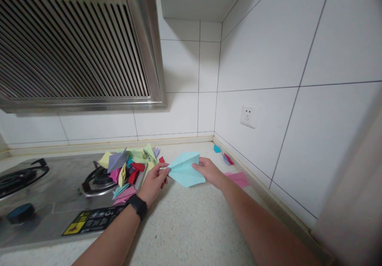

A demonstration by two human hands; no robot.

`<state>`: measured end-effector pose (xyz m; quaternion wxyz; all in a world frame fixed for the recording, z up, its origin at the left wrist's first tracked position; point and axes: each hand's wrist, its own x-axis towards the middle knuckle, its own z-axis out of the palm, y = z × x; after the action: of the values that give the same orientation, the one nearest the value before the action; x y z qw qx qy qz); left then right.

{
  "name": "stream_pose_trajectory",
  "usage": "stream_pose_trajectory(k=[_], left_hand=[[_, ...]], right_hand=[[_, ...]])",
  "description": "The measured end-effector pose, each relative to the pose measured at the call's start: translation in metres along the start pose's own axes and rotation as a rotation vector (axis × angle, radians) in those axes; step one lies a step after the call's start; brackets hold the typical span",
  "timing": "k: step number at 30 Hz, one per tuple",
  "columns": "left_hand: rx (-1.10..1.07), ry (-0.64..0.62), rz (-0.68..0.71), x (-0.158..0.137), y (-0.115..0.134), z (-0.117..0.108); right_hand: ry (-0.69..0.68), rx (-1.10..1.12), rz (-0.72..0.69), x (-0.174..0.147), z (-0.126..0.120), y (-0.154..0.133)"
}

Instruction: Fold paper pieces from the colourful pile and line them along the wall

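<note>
A light blue folded sheet of paper (185,169) is held between both hands above the speckled countertop (191,226). It has creases running lengthwise and comes to a point at its left end. My left hand (154,180), with a black watch on the wrist, pinches that pointed end. On the opposite side, my right hand (210,171) grips the wide edge, thumb on top and fingers behind. Just beyond the right hand, a pink sheet of paper (238,179) lies on the counter, partly covered by the right forearm.
Many folded papers (131,166) in several colours pile over the right burner of the gas stove (59,202). Small folded pieces, one of them a blue piece (217,148), lie by the right wall. A range hood (83,47) hangs above; a socket (250,116) is on the wall.
</note>
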<state>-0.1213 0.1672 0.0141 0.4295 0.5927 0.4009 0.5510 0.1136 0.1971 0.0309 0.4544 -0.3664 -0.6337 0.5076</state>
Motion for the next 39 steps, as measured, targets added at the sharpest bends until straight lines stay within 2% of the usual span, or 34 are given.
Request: stream_pose_trajectory(k=[15,28,39], left_hand=[[0.000,-0.017,-0.011,-0.0022,0.0015,0.0008],[-0.035,0.014,-0.038,-0.0012,0.0022,0.0015],[-0.026,-0.009,-0.041,-0.0018,0.0036,0.0020]], right_hand=[[-0.022,0.058,-0.012,0.0018,-0.0016,0.0050],[0.005,-0.001,-0.001,-0.0004,0.0003,0.0003],[0.001,-0.006,-0.001,0.0013,-0.0008,0.0017]])
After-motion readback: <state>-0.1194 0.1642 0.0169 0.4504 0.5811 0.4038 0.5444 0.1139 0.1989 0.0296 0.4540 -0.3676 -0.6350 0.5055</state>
